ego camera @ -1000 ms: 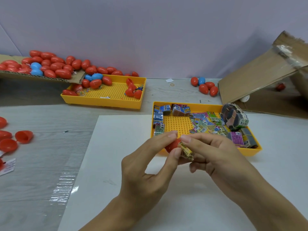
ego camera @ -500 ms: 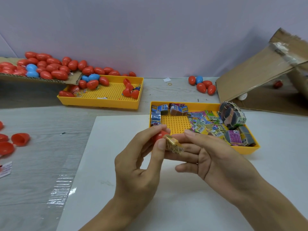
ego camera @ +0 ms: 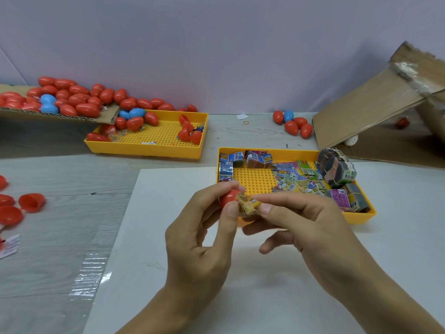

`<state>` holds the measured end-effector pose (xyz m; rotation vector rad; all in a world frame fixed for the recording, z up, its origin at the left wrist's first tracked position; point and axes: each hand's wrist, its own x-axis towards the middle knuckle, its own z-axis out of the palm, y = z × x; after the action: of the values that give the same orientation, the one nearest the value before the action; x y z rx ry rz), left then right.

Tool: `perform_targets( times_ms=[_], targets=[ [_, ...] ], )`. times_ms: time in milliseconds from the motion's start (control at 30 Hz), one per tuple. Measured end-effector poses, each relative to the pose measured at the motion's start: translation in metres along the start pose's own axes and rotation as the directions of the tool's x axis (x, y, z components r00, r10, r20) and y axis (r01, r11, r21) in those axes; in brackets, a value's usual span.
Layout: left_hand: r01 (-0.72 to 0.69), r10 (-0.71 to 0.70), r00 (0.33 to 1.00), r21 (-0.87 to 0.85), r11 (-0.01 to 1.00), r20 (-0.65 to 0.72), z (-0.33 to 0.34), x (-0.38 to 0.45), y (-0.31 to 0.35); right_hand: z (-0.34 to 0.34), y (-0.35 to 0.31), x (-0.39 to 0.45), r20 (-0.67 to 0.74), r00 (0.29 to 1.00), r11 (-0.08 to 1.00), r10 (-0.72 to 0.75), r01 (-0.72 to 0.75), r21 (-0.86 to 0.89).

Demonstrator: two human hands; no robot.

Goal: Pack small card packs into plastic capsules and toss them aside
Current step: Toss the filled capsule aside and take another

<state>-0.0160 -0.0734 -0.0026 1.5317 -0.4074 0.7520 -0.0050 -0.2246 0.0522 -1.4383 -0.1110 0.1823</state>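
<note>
My left hand (ego camera: 204,239) pinches a red capsule half (ego camera: 227,197) between thumb and fingertips above the white sheet. My right hand (ego camera: 303,227) pinches a small yellow-brown card pack (ego camera: 248,204) whose end sits at the capsule half's open mouth. Just behind the hands stands a yellow tray (ego camera: 358,216) holding several loose card packs (ego camera: 296,179) and banded bundles (ego camera: 337,168).
A second yellow tray (ego camera: 144,149) at the back left holds red and blue capsules. A pile of capsules (ego camera: 65,97) lies on cardboard at far left. Open red halves (ego camera: 31,202) lie at the left edge. A few capsules (ego camera: 293,122) and a tilted cardboard box (ego camera: 375,104) sit at right.
Both hands have kept together in front of the tray while the card pack has been pushed against the mouth of the red capsule half.
</note>
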Motion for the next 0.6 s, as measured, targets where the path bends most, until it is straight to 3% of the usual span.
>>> perform_targets(
  times_ms=[300,600],
  targets=[
    [-0.101,0.096,0.994,0.115,0.988,0.047,-0.0008,0.0018,0.0020,-0.0054,-0.0069,0.0026,0.238,0.946,0.920,0.219,-0.281,0.273],
    [-0.162,0.139,0.981,0.183,0.970,0.134,0.0025,-0.0015,0.0017,-0.0060,-0.0048,0.0023,0.198,0.938,0.918,0.284,-0.326,0.227]
  ],
)
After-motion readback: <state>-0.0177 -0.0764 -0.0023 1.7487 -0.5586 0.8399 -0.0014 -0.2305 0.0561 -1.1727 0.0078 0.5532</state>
